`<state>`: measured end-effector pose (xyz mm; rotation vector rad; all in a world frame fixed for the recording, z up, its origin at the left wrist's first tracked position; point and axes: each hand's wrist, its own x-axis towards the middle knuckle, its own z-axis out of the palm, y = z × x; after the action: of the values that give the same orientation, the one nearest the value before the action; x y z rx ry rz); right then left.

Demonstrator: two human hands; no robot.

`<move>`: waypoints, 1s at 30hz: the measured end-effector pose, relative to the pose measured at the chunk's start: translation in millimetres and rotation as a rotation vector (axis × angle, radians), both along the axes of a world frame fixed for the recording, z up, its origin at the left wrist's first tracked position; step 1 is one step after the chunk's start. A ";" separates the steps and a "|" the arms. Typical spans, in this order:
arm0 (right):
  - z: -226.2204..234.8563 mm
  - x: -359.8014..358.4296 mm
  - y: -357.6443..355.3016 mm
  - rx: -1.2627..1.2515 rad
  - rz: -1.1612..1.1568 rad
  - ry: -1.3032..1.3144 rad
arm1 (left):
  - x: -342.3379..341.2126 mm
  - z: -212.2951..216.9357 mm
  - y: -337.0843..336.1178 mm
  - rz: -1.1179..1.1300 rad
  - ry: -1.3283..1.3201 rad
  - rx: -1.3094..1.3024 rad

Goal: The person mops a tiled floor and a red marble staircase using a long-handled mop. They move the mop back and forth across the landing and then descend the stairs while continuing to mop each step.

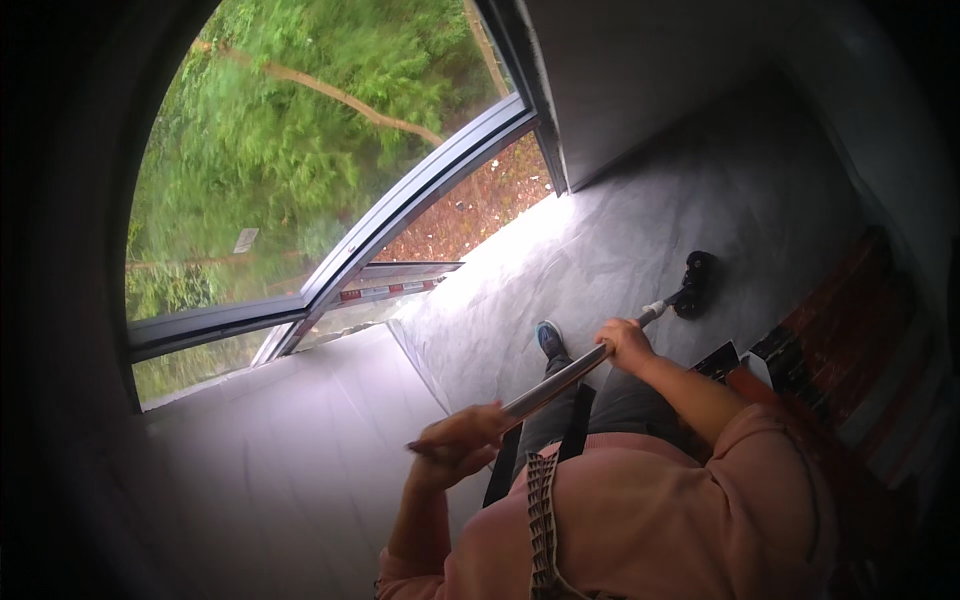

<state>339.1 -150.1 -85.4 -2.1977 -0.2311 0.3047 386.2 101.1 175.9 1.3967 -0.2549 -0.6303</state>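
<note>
From the head view, my left hand point(462, 440) sits at about 6 o'clock, its fingers point(470, 425) curled shut around the near end of a long metal pole point(556, 383), and my right hand point(624, 343) lies further up the same pole toward 4 o'clock, fingers wrapped closed on it as well. The pole runs on a slant from my left hand up toward 3 o'clock, where it ends in a pale joint carrying a dark mop head point(695, 283) that rests on the grey floor point(620, 230). My shoe point(549, 339) shows just beside the pole, near the middle of the picture, planted on that floor. My pink sleeves and top point(650, 510) fill the stretch from 5 to 6 o'clock, with dark straps hanging down my front. A big window point(300, 150) with a dark frame takes up 10 to 12 o'clock, green trees behind the glass. At 3 to 4 o'clock a red brick edge point(850, 320) borders the floor, with a dark box-like thing close to it that I cannot make out
</note>
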 end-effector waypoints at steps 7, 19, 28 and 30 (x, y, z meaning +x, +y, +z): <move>-20.2 56.3 126.3 0.231 0.097 -0.250 | 19.9 46.7 52.7 0.174 -0.240 0.171; 15.0 203.8 241.0 0.543 -0.174 -0.632 | 28.3 100.0 -15.2 -0.089 -0.701 0.647; 141.2 174.5 161.2 0.414 -0.444 -0.636 | 100.8 111.6 -32.6 -0.174 -0.688 0.070; 149.3 154.2 112.3 0.473 -0.435 -0.532 | 116.4 91.3 -51.6 -0.122 -0.612 -0.033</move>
<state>493.2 -37.8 63.9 -1.7553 -0.0926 -0.5335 502.6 49.6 267.2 1.5232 -0.8376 -0.2783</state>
